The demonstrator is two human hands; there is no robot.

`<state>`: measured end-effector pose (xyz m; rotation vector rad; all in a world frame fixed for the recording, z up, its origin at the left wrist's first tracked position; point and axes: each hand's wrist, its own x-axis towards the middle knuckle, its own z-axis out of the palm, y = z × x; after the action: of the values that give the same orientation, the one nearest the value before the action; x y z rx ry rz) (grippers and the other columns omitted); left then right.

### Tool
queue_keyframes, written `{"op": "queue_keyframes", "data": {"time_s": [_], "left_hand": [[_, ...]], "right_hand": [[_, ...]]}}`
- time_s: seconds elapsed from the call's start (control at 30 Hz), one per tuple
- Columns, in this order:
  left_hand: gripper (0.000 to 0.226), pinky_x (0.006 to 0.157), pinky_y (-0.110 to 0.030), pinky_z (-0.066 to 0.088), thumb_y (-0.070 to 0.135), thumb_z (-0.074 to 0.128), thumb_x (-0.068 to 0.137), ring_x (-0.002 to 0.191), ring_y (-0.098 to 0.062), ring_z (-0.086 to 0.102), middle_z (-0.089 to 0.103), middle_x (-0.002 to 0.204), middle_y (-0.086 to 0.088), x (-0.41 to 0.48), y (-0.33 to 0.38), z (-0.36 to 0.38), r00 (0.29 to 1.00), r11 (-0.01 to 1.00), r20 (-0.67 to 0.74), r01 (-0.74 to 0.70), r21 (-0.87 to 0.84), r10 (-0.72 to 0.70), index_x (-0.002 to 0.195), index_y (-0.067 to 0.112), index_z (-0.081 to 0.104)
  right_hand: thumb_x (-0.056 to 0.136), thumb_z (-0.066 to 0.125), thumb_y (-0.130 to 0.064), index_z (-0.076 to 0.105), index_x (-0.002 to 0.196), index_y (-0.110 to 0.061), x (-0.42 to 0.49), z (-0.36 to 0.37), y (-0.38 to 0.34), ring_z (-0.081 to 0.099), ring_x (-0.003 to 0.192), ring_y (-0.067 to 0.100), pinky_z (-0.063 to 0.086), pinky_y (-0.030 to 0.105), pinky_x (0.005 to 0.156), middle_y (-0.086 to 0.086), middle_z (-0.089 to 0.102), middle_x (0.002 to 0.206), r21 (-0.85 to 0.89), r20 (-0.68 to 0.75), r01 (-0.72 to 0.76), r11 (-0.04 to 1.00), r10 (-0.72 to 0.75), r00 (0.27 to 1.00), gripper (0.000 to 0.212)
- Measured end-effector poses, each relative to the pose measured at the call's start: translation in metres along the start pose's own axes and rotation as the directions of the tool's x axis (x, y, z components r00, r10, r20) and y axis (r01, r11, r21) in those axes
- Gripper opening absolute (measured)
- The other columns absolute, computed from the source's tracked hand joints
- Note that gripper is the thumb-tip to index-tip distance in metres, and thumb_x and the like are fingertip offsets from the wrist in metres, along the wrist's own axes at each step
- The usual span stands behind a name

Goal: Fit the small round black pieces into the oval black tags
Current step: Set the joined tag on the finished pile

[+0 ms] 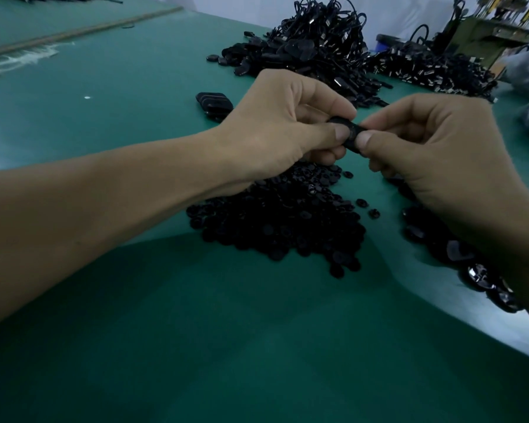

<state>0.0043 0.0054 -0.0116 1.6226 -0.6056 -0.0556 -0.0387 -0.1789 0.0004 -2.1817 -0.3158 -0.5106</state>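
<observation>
Both hands meet above the green table (196, 346). My left hand (284, 123) and my right hand (434, 148) pinch one oval black tag (350, 134) between thumbs and fingers, thumbs pressing on its top. Whether a round piece sits in it is hidden by the thumbs. Right below the hands lies a heap of small round black pieces (281, 221). More oval tags (458, 257) lie under my right forearm. A short stack of oval tags (213, 103) rests left of my left hand.
A big pile of black tags with cords (315, 47) sits at the back, another (431, 67) to its right. A green machine (483, 35) stands at the far right corner. A seam strip (83, 30) crosses the table at far left.
</observation>
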Motion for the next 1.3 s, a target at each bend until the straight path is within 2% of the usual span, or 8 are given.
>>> {"op": "queue_keyframes", "data": {"time_s": [0.13, 0.2, 0.4, 0.63, 0.73, 0.83, 1.07, 1.3], "left_hand": [[0.01, 0.066, -0.022, 0.058, -0.004, 0.07, 0.089, 0.063, -0.014, 0.07, 0.074, 0.079, -0.014, 0.001, -0.001, 0.001, 0.998, 0.998, -0.052, 0.035, -0.042, -0.038, 0.098, 0.001, 0.069], [0.01, 0.064, -0.021, 0.058, -0.005, 0.071, 0.089, 0.061, -0.013, 0.069, 0.073, 0.074, -0.012, 0.002, -0.001, 0.002, 0.995, 0.994, -0.076, 0.056, -0.088, -0.063, 0.097, 0.001, 0.069], [0.013, 0.065, -0.024, 0.058, -0.006, 0.069, 0.089, 0.065, -0.018, 0.072, 0.072, 0.072, -0.011, 0.002, 0.0, 0.007, 0.981, 0.967, -0.115, 0.13, -0.221, -0.158, 0.092, 0.006, 0.064], [0.011, 0.068, -0.026, 0.061, -0.006, 0.071, 0.088, 0.072, -0.022, 0.074, 0.072, 0.078, -0.013, 0.0, 0.0, 0.011, 0.983, 0.973, -0.135, 0.09, -0.215, -0.12, 0.091, 0.004, 0.067], [0.011, 0.068, -0.026, 0.061, -0.006, 0.07, 0.088, 0.073, -0.022, 0.075, 0.071, 0.081, -0.014, 0.001, -0.002, 0.009, 0.982, 0.979, -0.159, 0.073, -0.191, -0.104, 0.09, 0.004, 0.067], [0.012, 0.068, -0.025, 0.06, -0.006, 0.071, 0.088, 0.072, -0.022, 0.076, 0.072, 0.078, -0.013, 0.003, -0.005, 0.007, 0.976, 0.982, -0.189, 0.071, -0.177, -0.104, 0.09, 0.005, 0.067], [0.013, 0.068, -0.026, 0.061, -0.007, 0.07, 0.088, 0.072, -0.021, 0.075, 0.072, 0.079, -0.015, 0.004, -0.006, 0.004, 0.973, 0.984, -0.205, 0.07, -0.163, -0.104, 0.089, 0.006, 0.067], [0.013, 0.068, -0.026, 0.062, -0.007, 0.072, 0.086, 0.074, -0.025, 0.076, 0.073, 0.084, -0.017, -0.002, -0.003, 0.007, 0.987, 0.999, -0.157, 0.02, -0.05, -0.027, 0.094, 0.003, 0.071]], "right_hand": [[0.088, 0.075, -0.026, 0.072, 0.098, -0.033, -0.004, 0.005, 0.0, 0.069, 0.076, 0.004, 0.056, 0.021, 0.07, -0.012, 0.071, 0.083, -0.177, -0.054, 0.082, 0.981, -0.093, 0.994, 0.013], [0.088, 0.074, -0.029, 0.071, 0.106, -0.034, -0.007, 0.008, -0.002, 0.067, 0.081, 0.002, 0.054, 0.021, 0.072, -0.014, 0.07, 0.093, -0.265, -0.07, 0.14, 0.954, -0.164, 0.984, 0.018], [0.091, 0.073, -0.026, 0.075, 0.104, -0.03, -0.007, 0.01, -0.004, 0.058, 0.08, 0.001, 0.037, 0.006, 0.069, -0.006, 0.065, 0.093, -0.384, -0.079, 0.213, 0.898, -0.262, 0.962, 0.014], [0.09, 0.067, -0.012, 0.066, 0.09, -0.025, -0.007, 0.014, -0.007, 0.06, 0.07, -0.006, 0.045, 0.008, 0.065, -0.022, 0.061, 0.078, -0.322, -0.096, 0.2, 0.925, -0.242, 0.965, 0.013], [0.091, 0.064, -0.014, 0.062, 0.096, -0.023, -0.005, 0.011, -0.005, 0.057, 0.068, -0.002, 0.044, 0.009, 0.062, -0.017, 0.059, 0.077, -0.316, -0.119, 0.17, 0.933, -0.217, 0.969, 0.011], [0.094, 0.06, -0.015, 0.066, 0.114, -0.024, -0.004, 0.008, -0.003, 0.056, 0.066, -0.001, 0.042, 0.008, 0.063, -0.016, 0.06, 0.077, -0.337, -0.109, 0.147, 0.93, -0.193, 0.975, 0.023], [0.096, 0.059, -0.014, 0.071, 0.101, -0.027, -0.005, 0.009, -0.003, 0.052, 0.06, 0.0, 0.038, 0.008, 0.058, -0.011, 0.063, 0.08, -0.335, -0.071, 0.147, 0.931, -0.181, 0.981, 0.018], [0.097, 0.06, -0.017, 0.067, 0.103, -0.038, -0.004, 0.01, -0.005, 0.058, 0.079, -0.003, 0.039, 0.006, 0.067, -0.015, 0.063, 0.091, -0.333, -0.033, 0.168, 0.928, -0.19, 0.981, 0.023]]}}
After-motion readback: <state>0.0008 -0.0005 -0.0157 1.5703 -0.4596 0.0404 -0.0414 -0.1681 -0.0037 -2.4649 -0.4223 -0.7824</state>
